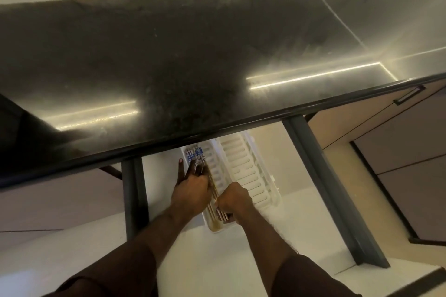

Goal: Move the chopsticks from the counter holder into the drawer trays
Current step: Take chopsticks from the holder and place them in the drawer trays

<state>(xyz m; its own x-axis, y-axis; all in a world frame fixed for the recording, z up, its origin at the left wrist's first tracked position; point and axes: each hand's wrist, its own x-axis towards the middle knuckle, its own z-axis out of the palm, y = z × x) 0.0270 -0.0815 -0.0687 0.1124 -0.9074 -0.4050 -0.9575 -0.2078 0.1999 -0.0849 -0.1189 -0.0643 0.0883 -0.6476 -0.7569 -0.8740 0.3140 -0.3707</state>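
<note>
The person stood at a black shiny tabletop (193, 67) and reached both arms down into the open drawer (241, 248) under its front edge. Two long white trays lay side by side in the drawer. The left tray (217, 171) held a bunch of chopsticks (196, 154) with blue and white tops, and those tops pointed toward the back of the drawer. The left hand (190, 190) lay flat over the chopsticks with its fingers stretched out along them, pressing on them in the tray. The right hand (233, 202) was curled into a fist, closed on the near ends of a few chopsticks at the front end of the same tray. The right tray (243, 166) had rows of slots in its bottom, and no part of either hand touched it. Dark sleeves (115, 275) covered both arms near the elbows. Brown cabinet doors (398, 142) showed off to the right.
</note>
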